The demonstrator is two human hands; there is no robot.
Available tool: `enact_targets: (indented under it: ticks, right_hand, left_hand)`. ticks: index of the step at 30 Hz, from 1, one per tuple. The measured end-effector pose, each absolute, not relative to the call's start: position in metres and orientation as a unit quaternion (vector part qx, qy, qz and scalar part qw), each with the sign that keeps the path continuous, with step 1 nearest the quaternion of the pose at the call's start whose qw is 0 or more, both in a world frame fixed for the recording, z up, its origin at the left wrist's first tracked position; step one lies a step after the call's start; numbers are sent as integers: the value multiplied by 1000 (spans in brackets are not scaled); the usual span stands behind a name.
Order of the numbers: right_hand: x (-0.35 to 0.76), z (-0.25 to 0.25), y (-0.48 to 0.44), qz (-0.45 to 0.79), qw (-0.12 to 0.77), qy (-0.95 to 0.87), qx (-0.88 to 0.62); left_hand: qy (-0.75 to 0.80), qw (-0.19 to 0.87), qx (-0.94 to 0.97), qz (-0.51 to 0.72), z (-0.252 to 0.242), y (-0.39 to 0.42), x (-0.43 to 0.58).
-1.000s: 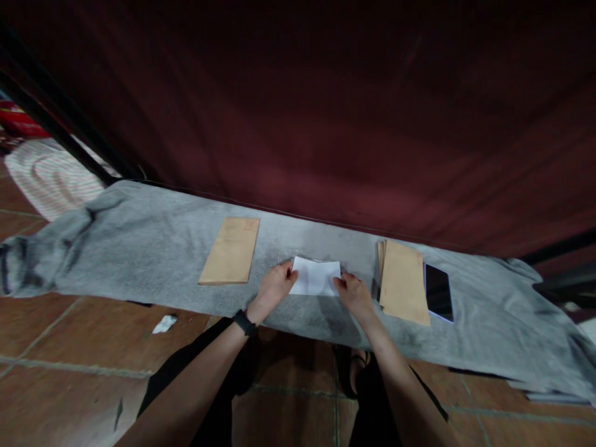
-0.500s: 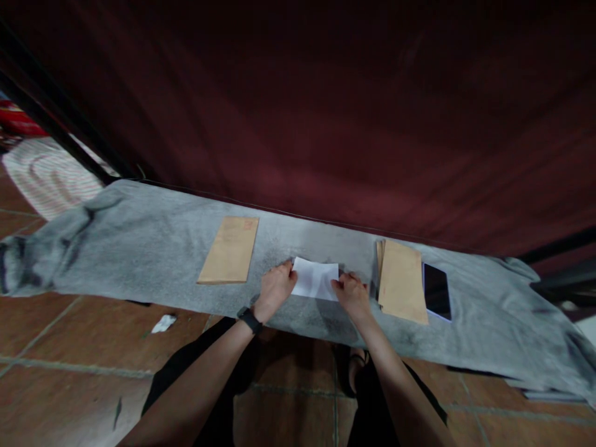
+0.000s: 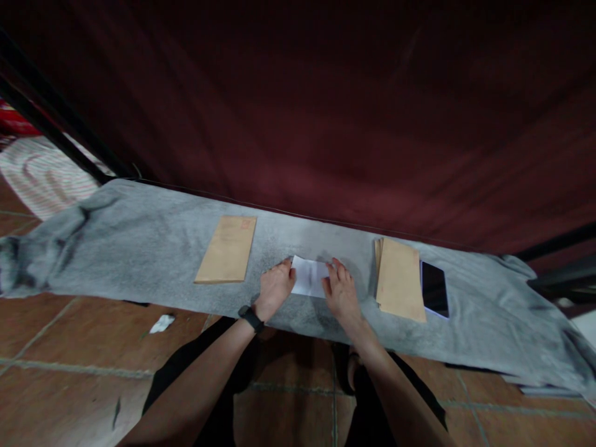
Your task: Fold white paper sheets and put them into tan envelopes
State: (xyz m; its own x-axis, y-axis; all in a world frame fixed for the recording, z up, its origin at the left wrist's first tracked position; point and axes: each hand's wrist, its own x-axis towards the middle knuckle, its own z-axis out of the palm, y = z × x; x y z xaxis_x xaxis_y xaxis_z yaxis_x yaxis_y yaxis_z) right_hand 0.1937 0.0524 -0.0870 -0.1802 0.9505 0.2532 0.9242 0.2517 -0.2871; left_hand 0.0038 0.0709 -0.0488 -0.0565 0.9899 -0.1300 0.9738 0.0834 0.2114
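A small white sheet of paper (image 3: 308,277) with a crease down its middle lies on a grey cloth (image 3: 162,248). My left hand (image 3: 275,287) is closed on its left edge, thumb on top. Over the right end of the sheet rests my right hand (image 3: 342,290), with thumb and fingers stretched out and somewhat apart, covering that edge. Left of the hands is a brown paper envelope (image 3: 226,249) with a small red print in its upper corner. To the right, several more brown envelopes (image 3: 400,279) lie in an overlapping pile.
A phone (image 3: 434,289) with a dark screen lies just right of the envelope pile. Behind the cloth rises a dark red fabric (image 3: 298,136). White scrap (image 3: 162,323) lies on the tiled floor (image 3: 56,347). A striped cloth (image 3: 44,177) is at the far left.
My right hand has moved left and inward over the paper; its fingers have gone from curled at the right edge to stretched out. My left hand keeps its place.
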Motion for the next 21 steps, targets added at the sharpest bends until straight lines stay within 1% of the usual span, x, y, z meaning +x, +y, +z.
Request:
enact_targets:
  ticks: [3,9,16,21]
  right_hand:
    - [181,-94,48,65,175,-794,-578]
    - [171,-103,39,76,120,-785,-602]
    - [169,-103,36,59,127,-776,-615]
    - [169,-102,36,58,117,-773,-621]
  left_hand:
    - [720,115,683,35,-48,70,4]
    - [716,135,684,44,-46,70,3]
    - [722,131,678,49,-50,69,4]
    - [721,113,681,53,-53,67,8]
